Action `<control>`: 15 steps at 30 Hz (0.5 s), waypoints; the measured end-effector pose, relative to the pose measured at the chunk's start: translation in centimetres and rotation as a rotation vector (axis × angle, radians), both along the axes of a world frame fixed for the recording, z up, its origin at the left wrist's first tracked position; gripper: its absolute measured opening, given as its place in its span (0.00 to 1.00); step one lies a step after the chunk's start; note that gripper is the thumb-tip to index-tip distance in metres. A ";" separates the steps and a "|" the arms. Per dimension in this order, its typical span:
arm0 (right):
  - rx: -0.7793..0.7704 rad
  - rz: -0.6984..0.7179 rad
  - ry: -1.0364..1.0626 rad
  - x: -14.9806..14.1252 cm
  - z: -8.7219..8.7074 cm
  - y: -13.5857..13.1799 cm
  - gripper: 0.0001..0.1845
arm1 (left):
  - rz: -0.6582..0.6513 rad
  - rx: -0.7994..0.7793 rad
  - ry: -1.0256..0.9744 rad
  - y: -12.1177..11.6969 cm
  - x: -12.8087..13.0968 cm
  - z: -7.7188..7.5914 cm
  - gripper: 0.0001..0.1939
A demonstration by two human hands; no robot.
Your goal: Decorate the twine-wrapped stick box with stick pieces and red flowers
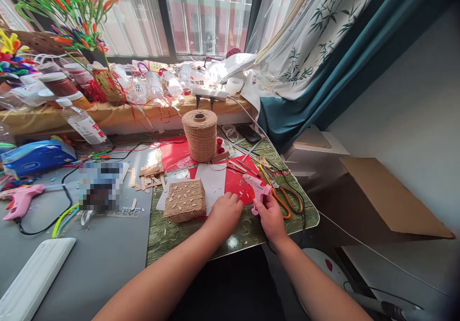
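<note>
My right hand (272, 218) grips a small pink hot glue gun (256, 183) near the table's front right, its nozzle turned toward the upper left. Just left of it, my left hand (225, 212) is closed with the fingers curled over the white and red sheets; whatever they may hold is hidden. Beside that hand sits a twine-wrapped box (185, 199) with small pale wooden pieces scattered over its top. Behind stands a big spool of brown twine (200, 139). Orange-handled scissors (287, 201) and a yellow craft knife (268, 175) lie right of the glue gun.
Wooden stick scraps (149, 177) lie left of the spool. A second pink glue gun (23, 201), a blue case (39, 157) and a leaning bottle (86, 127) are at left. Glue gun cable hangs by the table's right edge. A cardboard box (395, 191) stands open at right.
</note>
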State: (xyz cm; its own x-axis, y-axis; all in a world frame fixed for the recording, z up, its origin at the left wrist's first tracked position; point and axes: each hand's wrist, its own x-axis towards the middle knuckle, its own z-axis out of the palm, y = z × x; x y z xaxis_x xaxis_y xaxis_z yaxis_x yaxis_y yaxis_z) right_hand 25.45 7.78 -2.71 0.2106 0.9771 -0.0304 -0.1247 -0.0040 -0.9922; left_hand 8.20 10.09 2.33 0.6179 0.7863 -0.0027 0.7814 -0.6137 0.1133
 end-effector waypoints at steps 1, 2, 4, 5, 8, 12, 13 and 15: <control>0.004 0.002 -0.004 0.0 -0.1 0.0 0.20 | -0.004 0.007 -0.013 -0.1 -0.1 0.0 0.05; 0.009 0.003 -0.006 0.1 -0.1 -0.1 0.19 | -0.012 0.016 -0.036 -0.3 -0.4 0.0 0.05; 0.011 -0.003 -0.010 0.2 -0.3 -0.1 0.19 | -0.044 0.030 -0.122 -1.2 -1.3 0.2 0.04; 0.001 -0.012 -0.008 0.3 -0.4 -0.2 0.19 | -0.060 0.027 -0.186 -1.8 -1.9 0.3 0.04; -0.037 -0.020 0.012 0.5 -0.6 -0.2 0.19 | -0.037 -0.048 -0.453 -4.1 -4.8 0.8 0.07; -0.032 0.072 0.020 0.7 -0.2 -0.4 0.18 | 0.179 -0.208 -0.792 -6.9 -9.5 0.4 0.08; -0.030 0.103 0.016 0.7 0.0 -0.5 0.18 | 0.249 -0.232 -0.835 -7.4 -10.5 0.1 0.09; -0.033 0.174 -0.002 0.6 0.5 -0.7 0.18 | 0.407 -0.298 -0.891 -8.1 -12.0 -0.6 0.08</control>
